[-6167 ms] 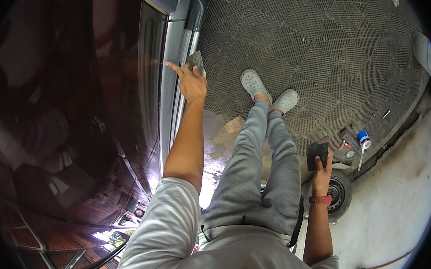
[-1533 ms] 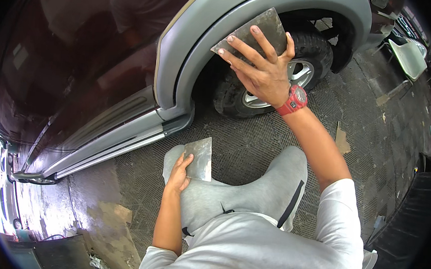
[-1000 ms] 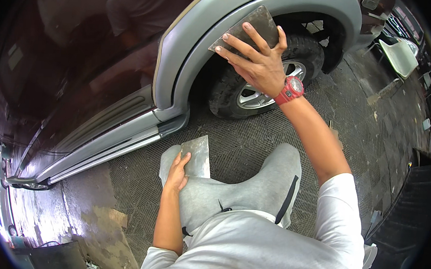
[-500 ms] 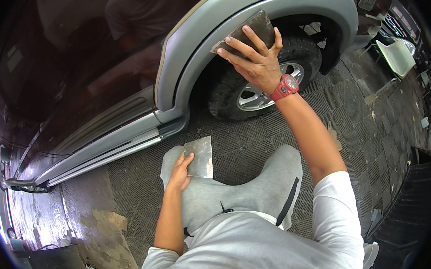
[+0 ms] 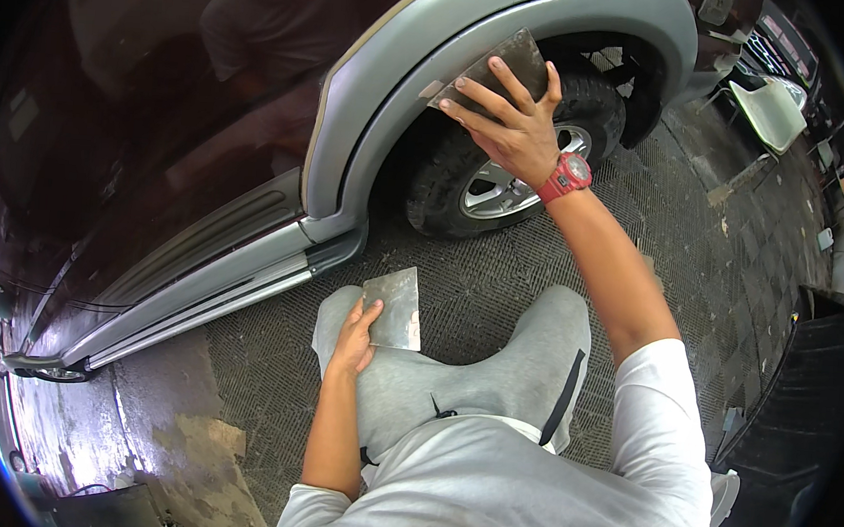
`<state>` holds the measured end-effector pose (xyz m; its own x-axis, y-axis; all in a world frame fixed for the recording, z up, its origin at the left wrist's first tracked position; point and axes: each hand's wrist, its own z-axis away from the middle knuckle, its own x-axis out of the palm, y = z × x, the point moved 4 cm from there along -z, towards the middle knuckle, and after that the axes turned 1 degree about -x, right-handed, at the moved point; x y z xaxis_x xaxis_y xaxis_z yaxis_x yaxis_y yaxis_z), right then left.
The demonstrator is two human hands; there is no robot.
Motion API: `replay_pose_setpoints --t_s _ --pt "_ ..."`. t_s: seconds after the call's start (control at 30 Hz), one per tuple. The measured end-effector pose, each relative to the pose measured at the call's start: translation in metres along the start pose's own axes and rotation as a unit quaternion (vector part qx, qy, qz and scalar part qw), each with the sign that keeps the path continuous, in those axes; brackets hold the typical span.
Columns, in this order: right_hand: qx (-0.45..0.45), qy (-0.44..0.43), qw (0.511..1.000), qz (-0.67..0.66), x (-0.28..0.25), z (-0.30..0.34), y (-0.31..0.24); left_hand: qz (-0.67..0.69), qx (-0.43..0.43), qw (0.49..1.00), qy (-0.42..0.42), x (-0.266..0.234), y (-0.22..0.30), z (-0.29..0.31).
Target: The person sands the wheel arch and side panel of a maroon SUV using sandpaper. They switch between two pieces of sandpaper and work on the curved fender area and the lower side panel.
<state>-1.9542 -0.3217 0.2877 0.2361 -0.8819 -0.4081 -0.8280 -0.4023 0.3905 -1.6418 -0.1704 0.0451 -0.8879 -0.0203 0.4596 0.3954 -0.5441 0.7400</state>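
Note:
My right hand (image 5: 515,123), wearing a red watch, presses its spread fingers on a thin dark spreader plate (image 5: 517,57). One edge of this plate lies on the grey wheel arch trim (image 5: 395,90) of a car. A small pale smear (image 5: 431,89) shows on the trim beside that edge. Down at my left knee, my left hand (image 5: 353,337) grips a thin grey square plate (image 5: 395,306), thumb on top. Pale paste-like bits cling to its right edge. The fingers under the square plate are hidden.
The car's dark maroon body (image 5: 179,100) fills the upper left, its silver side step (image 5: 204,307) running below. Under the arch sits a tyre with a silver rim (image 5: 495,195). Textured dark mats (image 5: 697,253) cover the floor. A pale chair-like panel (image 5: 770,112) stands far right.
My right hand and the dark spreader plate have shifted slightly right and down along the trim, and a pale smear now shows behind the edge. My left hand has barely moved.

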Motion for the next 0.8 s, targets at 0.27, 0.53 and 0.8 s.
replay_pose_setpoints --t_s 0.27,0.53,0.8 --pt "0.103 -0.003 0.993 -0.054 -0.037 -0.023 -0.027 -0.002 0.001 1.0 0.005 -0.01 0.0 0.002" --pt "0.037 0.013 0.999 -0.004 0.0 -0.007 -0.015 0.002 0.004 1.0 0.012 -0.009 -0.001 0.002" --pt "0.284 -0.089 0.853 -0.428 -0.057 0.021 -0.069 0.096 0.266 0.957 0.073 0.049 0.051 0.037"
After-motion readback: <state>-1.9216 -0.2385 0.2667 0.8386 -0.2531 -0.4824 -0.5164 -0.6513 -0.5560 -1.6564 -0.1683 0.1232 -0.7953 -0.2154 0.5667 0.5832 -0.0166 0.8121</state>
